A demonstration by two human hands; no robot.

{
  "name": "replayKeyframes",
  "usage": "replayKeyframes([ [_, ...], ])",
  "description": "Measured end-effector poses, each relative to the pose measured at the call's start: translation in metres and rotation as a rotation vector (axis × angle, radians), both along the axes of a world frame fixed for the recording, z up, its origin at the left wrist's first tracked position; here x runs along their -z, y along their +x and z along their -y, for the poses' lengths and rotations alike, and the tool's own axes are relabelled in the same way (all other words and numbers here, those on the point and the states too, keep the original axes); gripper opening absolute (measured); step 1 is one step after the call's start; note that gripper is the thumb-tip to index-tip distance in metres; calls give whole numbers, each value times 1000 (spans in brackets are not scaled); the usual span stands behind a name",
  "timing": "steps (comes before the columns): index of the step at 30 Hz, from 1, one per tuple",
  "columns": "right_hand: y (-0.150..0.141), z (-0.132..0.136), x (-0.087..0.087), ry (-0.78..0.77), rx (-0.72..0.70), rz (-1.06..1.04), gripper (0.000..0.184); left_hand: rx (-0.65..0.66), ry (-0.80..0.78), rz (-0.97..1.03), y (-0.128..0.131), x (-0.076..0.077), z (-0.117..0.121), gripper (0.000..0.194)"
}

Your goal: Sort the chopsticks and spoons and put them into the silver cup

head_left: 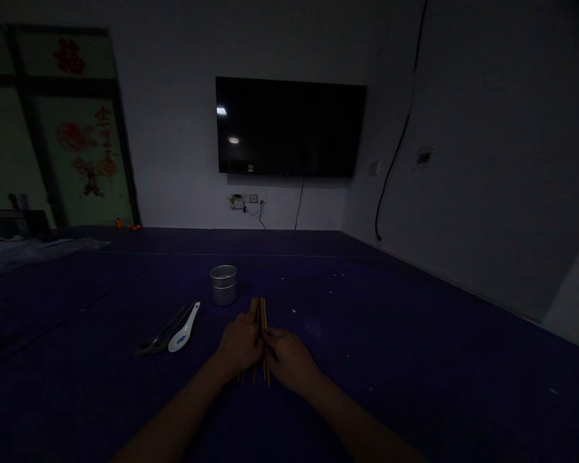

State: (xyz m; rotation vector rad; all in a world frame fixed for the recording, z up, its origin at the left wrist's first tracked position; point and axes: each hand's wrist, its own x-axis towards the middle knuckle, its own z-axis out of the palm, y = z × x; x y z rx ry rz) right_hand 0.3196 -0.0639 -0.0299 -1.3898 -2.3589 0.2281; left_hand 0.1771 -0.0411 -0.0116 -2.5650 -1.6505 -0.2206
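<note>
Several thin wooden chopsticks [264, 308] lie on the dark blue surface, pointing away from me. My left hand [240, 344] is closed around the left part of the bunch, its fingers curled over the sticks. From the other side my right hand [288, 359] grips the right-hand sticks between thumb and fingers. Both hands nearly meet over the middle of the bunch. Just beyond them stands a silver metal cup [223, 286], upright. To the left lie a white ceramic spoon [185, 329] with a blue mark and a darker metal spoon [160, 337].
Small white scraps [293, 311] dot the blue surface [415, 360]. At the far left lies crumpled clear plastic [48, 251], with small orange items [134, 227] behind. A television [292, 127] hangs on the back wall, and a black cable [390, 167] runs down the right wall.
</note>
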Motion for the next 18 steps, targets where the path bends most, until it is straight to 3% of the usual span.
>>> replayKeyframes([
  [18,0,-1,1,9,26,-18,32,-194,-7,-6,16,-4,4,37],
])
